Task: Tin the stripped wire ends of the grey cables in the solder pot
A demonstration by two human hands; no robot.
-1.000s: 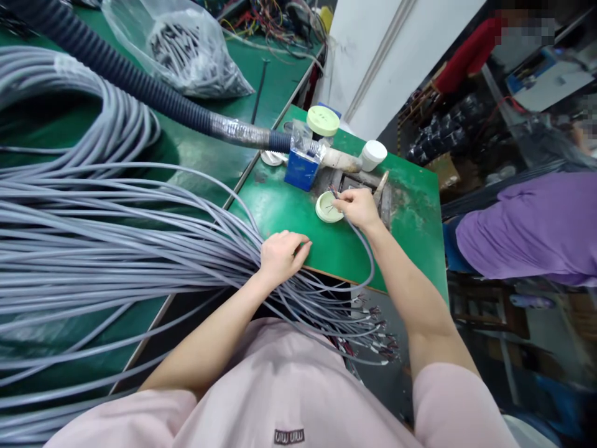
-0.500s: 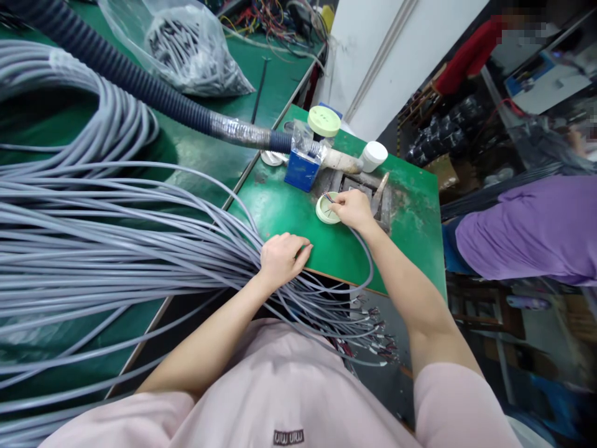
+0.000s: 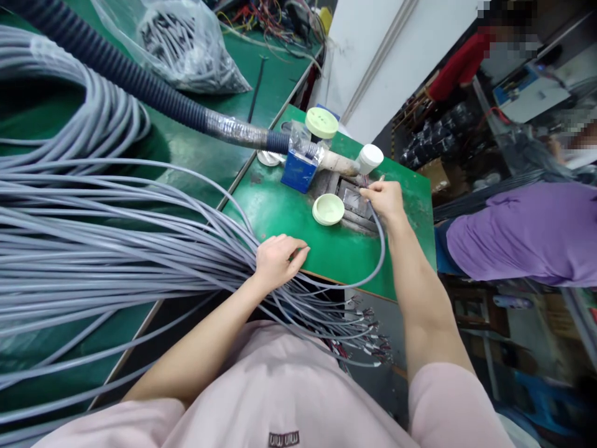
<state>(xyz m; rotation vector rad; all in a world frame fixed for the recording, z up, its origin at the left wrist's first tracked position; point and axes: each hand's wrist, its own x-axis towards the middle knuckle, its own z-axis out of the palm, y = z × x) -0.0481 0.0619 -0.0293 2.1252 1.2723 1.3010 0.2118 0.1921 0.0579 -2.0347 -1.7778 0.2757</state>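
My right hand [image 3: 386,200] pinches a grey cable [image 3: 381,249] near its stripped end. The thin wires at that end are over the square metal pot [image 3: 357,198] set in the green table; whether they touch its surface I cannot tell. A pale green round dish [image 3: 328,210] lies left of the pot. My left hand [image 3: 280,260] rests at the table's front edge on the bundle of grey cables [image 3: 186,249], fingers loosely bent and the thumb apart from them. The bundle's stripped ends [image 3: 368,336] hang below the edge.
A ribbed dark hose [image 3: 153,93] leads to a nozzle beside a blue block [image 3: 298,171]. Behind the pot stand a white cup [image 3: 370,158] and a pale green lid [image 3: 321,122]. Coiled cable [image 3: 107,118] and a plastic bag [image 3: 186,50] lie back left. A person in purple [image 3: 522,233] is at the right.
My right hand has moved right with the cable, taking its wire ends from the pale green dish to over the metal pot. The left hand stays at the table edge.
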